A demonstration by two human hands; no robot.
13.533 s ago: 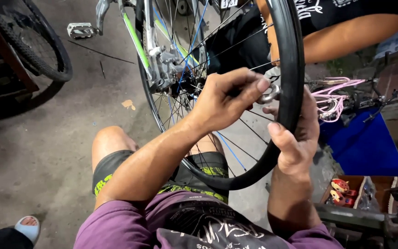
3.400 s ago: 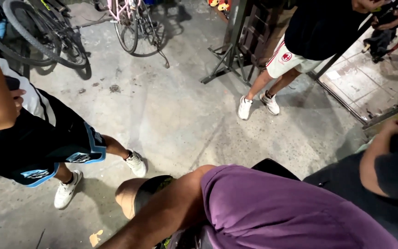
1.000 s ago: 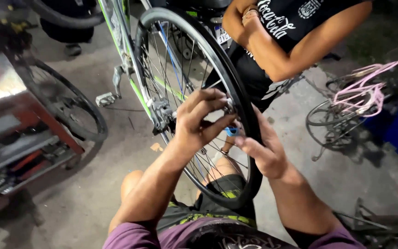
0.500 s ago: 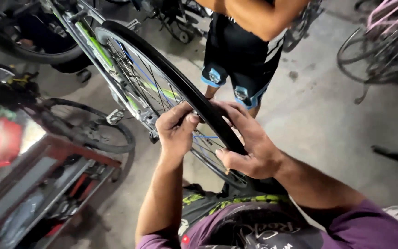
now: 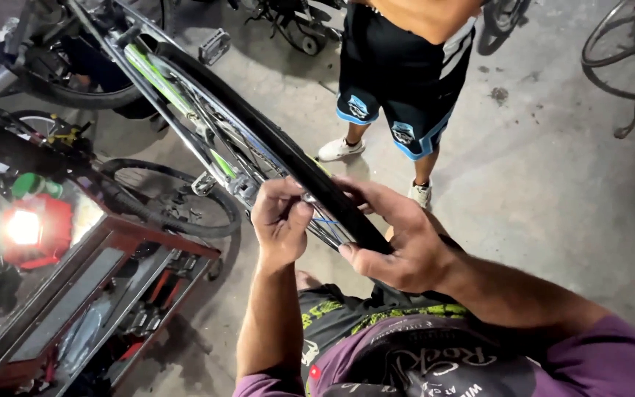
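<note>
Black rubber fills the middle of my view: the tire (image 5: 288, 158) runs on its wheel from upper left down toward me, ending between my two hands just above my lap. My right hand (image 5: 398, 239) is wrapped over the tire's near end, fingers curled across the top and thumb pressing along its lower side, so it has a firm hold on the rubber. My left hand (image 5: 281, 220) sits just beside it on the other side of the wheel, fingers bent in and pinched together at the rim (image 5: 310, 200), touching a small bright metal part there; I cannot tell whether it truly grips that part or only presses on it. Thin spokes (image 5: 240, 147) fan out behind the tire, and a green and silver frame (image 5: 159, 81) slants alongside it. Another person in dark shorts (image 5: 398, 81) and white shoes stands on the grey concrete floor (image 5: 545, 184) beyond the wheel. To my left a red metal stand (image 5: 119, 272) holds tools, with a glowing red lamp (image 5: 27, 228) near it and a second wheel (image 5: 174, 202) leaning behind. More bicycle wheels lie at the far right edge.
</note>
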